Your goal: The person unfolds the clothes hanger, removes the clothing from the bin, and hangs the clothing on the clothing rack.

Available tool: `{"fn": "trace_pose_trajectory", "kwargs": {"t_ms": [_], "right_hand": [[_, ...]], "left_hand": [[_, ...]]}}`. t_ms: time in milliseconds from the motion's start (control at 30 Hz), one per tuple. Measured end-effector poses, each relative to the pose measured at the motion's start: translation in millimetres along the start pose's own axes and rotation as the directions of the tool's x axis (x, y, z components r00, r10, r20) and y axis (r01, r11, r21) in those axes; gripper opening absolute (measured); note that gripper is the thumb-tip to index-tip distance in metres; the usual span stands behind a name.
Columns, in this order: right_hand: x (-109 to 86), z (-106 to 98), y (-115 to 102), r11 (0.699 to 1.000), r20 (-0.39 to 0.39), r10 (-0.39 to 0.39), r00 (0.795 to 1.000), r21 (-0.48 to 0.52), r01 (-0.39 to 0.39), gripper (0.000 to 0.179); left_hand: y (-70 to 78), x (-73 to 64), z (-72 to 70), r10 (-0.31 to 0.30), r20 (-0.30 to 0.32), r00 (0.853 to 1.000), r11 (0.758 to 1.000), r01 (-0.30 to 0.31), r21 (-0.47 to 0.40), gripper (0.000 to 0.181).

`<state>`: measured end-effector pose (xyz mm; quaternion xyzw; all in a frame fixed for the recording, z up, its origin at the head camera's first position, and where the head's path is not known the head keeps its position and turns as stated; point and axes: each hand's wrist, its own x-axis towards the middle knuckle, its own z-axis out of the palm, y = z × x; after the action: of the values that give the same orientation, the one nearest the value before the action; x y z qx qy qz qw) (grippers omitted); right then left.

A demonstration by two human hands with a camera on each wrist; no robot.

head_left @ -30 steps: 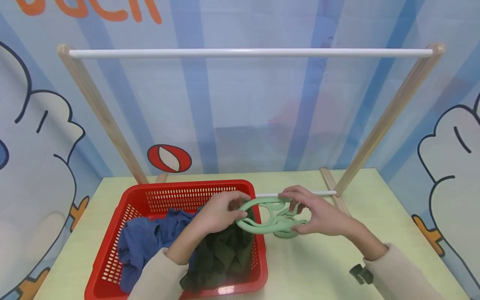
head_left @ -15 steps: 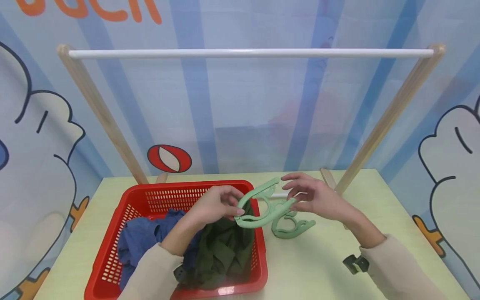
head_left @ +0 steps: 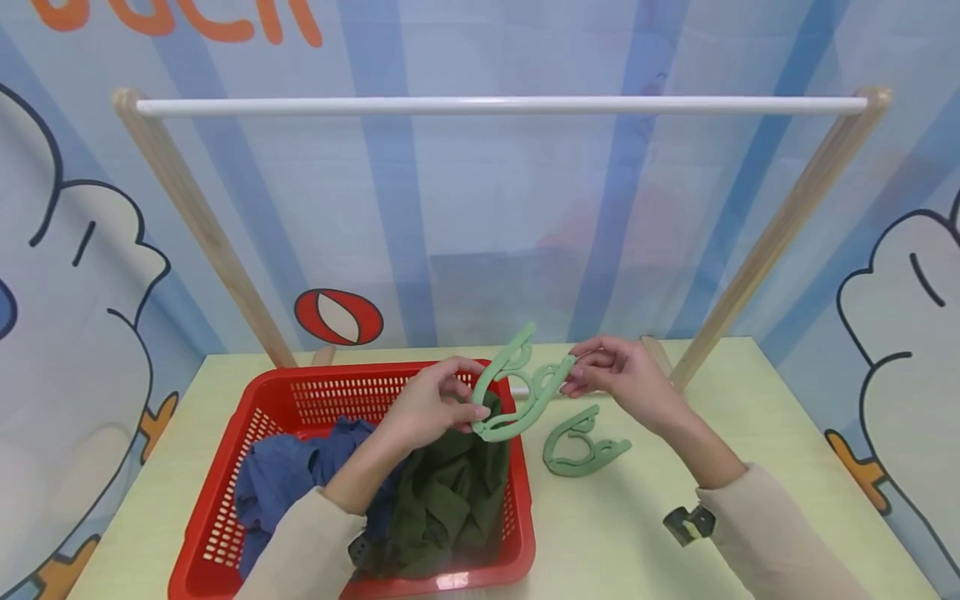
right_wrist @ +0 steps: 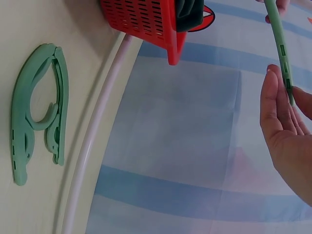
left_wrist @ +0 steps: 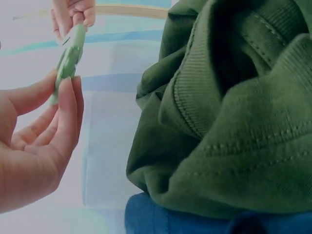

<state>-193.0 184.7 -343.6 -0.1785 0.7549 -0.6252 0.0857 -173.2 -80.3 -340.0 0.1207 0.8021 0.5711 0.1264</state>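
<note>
A light green folding hanger (head_left: 527,421) is held up over the right end of the red basket (head_left: 522,533), its two arms spread apart. My left hand (head_left: 423,412) pinches it at the joint end, thumb against fingers. The tip of the lower arm lies between the thumb and fingers of my right hand (head_left: 626,379), also seen in the right wrist view. A second green folding hanger (right_wrist: 19,114), partly folded, lies on the table below my right hand. In the basket are a dark green garment (head_left: 453,504) with ribbed, stitched edges and a blue garment (head_left: 277,475).
Behind the basket stands a rack with a white top rail (head_left: 495,106) and wooden side posts (head_left: 780,242). Its lower white bar (right_wrist: 92,131) runs just above the table's back. A printed cloth backdrop (head_left: 495,192) hangs behind it. The table surface (head_left: 637,533) extends right of the basket.
The held hanger has opened out and tilted upward. My right hand let go of it, then took the lower arm's tip. The second hanger on the table now shows fully.
</note>
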Motion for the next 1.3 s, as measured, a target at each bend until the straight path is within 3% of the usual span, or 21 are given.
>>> {"fn": "trace_pose_trajectory", "kwargs": {"t_ms": [233,367,533,800,1100,1300], "right_hand": [[3.7,6.3,-6.9,1.000,-0.031,0.001,1.000,0.010,-0.001,0.028],[6.0,8.7,-10.9,1.000,-0.033,-0.019,0.999,-0.008,0.019,0.027],[8.3,10.3,-14.5,0.999,-0.025,-0.051,0.998,-0.014,0.051,0.026],[10.0,16.5,-19.9,0.997,0.038,-0.073,0.997,0.019,0.073,0.025],[8.8,23.9,-25.3,0.995,0.039,-0.081,0.996,-0.058,0.083,0.023],[7.2,26.3,-25.3,0.993,0.035,-0.089,0.995,-0.072,0.091,0.024]], "left_hand": [[3.8,0.4,1.8,0.043,0.129,0.991,0.999,-0.046,0.019,0.037],[4.8,2.1,0.5,0.053,0.155,0.987,0.998,-0.055,0.008,0.027],[10.7,5.0,-4.0,0.056,0.134,0.989,0.998,-0.057,0.007,0.023],[23.6,10.6,-7.4,0.045,0.115,0.992,0.999,-0.048,0.019,0.050],[26.7,9.9,-9.5,0.085,0.038,0.996,0.996,-0.087,0.035,0.026],[28.2,7.6,-8.7,0.115,-0.008,0.993,0.989,-0.114,0.094,0.020]]}}
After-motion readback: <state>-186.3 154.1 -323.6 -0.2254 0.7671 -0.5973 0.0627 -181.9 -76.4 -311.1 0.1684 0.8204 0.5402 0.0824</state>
